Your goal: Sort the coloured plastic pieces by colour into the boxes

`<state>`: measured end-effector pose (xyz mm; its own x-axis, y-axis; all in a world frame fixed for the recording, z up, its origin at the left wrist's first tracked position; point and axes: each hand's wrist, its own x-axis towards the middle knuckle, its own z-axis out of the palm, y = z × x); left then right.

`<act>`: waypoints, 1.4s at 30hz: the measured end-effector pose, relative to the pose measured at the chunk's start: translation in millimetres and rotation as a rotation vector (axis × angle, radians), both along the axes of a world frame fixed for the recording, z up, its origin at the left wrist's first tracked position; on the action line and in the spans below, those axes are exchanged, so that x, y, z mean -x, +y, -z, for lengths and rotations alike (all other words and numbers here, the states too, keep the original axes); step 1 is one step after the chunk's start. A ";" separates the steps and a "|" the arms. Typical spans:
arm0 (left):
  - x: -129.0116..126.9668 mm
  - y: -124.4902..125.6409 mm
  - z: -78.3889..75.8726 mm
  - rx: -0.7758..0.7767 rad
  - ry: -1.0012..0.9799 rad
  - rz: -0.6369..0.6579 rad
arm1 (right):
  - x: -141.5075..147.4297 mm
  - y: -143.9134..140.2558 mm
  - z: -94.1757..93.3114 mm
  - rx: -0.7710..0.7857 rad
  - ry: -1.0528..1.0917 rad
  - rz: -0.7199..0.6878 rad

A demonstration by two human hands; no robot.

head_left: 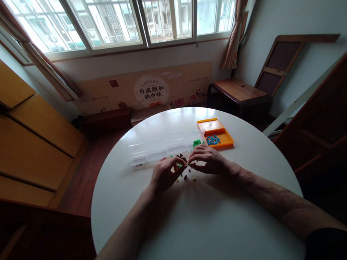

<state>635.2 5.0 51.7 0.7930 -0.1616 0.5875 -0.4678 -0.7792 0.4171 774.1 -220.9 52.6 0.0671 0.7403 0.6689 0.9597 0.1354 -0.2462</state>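
Note:
Both my hands rest on a round white table [199, 221], over a small scatter of tiny coloured beads [185, 177]. My left hand [165, 175] has its fingers curled and pinched near the beads. My right hand [208, 161] is beside it, fingertips pinched toward the same spot; the two almost touch. What each pinch holds is too small to see. Just beyond the hands lies a clear plastic compartment box [159, 148] with green beads [197, 142] in its right end.
An orange tray [225, 142] with blue beads [213, 140] sits to the right of the clear box. Wooden cabinets stand at left, a wooden bench [239, 90] and dark furniture at right, and windows behind.

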 end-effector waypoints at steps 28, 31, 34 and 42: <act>11.8 21.5 -16.3 -0.194 0.267 -0.514 | -13.3 -3.4 11.7 -0.033 0.187 0.576; 7.9 15.7 -12.4 -0.162 0.242 -0.568 | -13.5 -3.1 12.7 -0.033 0.180 0.566; 4.2 14.8 -7.6 -0.131 0.200 -0.576 | -14.0 -2.7 14.0 -0.036 0.176 0.555; 2.9 14.7 -8.5 -0.072 0.111 -0.374 | -10.7 -3.4 10.2 -0.059 0.164 0.398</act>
